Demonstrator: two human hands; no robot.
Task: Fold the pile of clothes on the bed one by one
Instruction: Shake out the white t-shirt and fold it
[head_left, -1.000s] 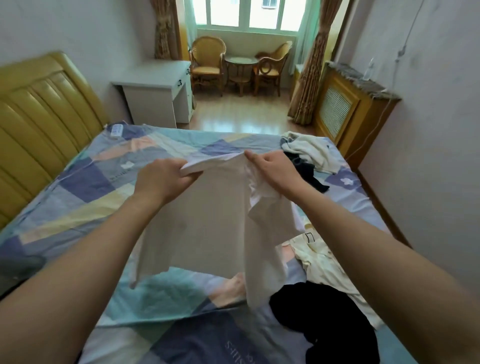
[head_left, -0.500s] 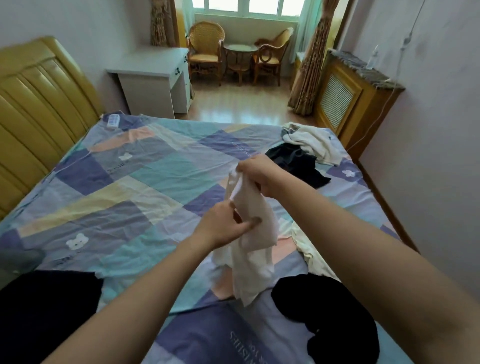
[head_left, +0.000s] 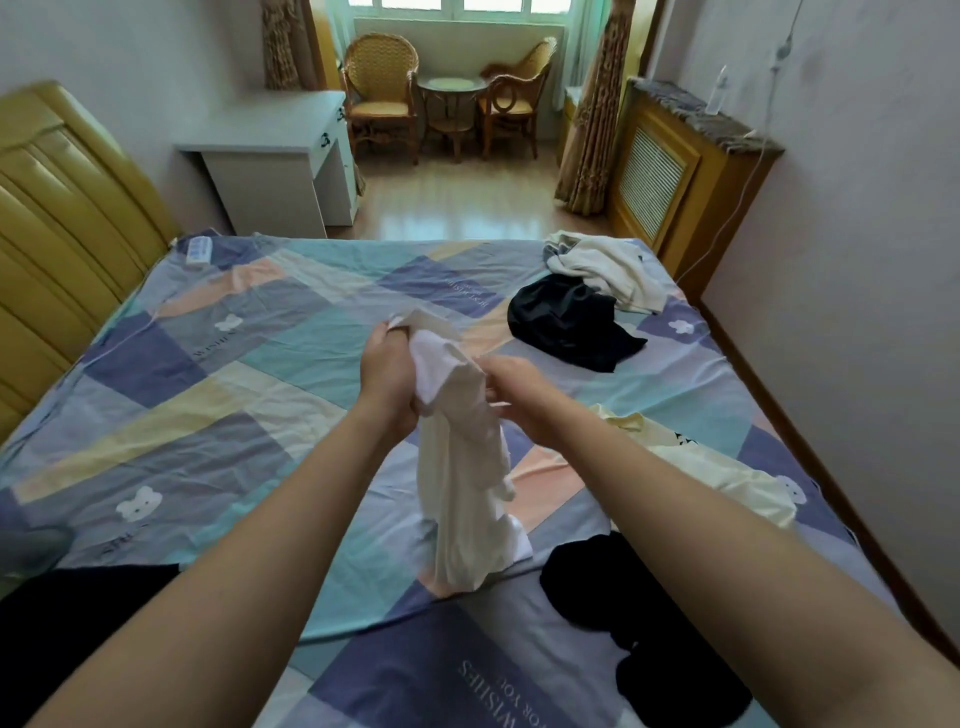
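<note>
A white shirt (head_left: 462, 483) hangs bunched in a narrow column over the middle of the bed (head_left: 223, 395), its lower end touching the sheet. My left hand (head_left: 387, 374) grips its top edge. My right hand (head_left: 514, 397) pinches the cloth just to the right of that, a little lower. More clothes lie on the bed: a black garment (head_left: 566, 322) and a cream one (head_left: 613, 270) at the far right, a pale yellow one (head_left: 727, 473) under my right forearm, and a black one (head_left: 649, 623) near me.
A dark garment (head_left: 78, 623) lies at the bed's near left corner. A remote control (head_left: 197, 250) sits by the yellow headboard (head_left: 57, 218). Beyond the bed stand a white desk (head_left: 275, 156), wicker chairs and a wooden radiator cover (head_left: 680, 171).
The shirt was spread wide between both hands, then gathered into a narrow hanging bunch. My left hand has moved up to the top edge and my right hand has dropped to its side.
</note>
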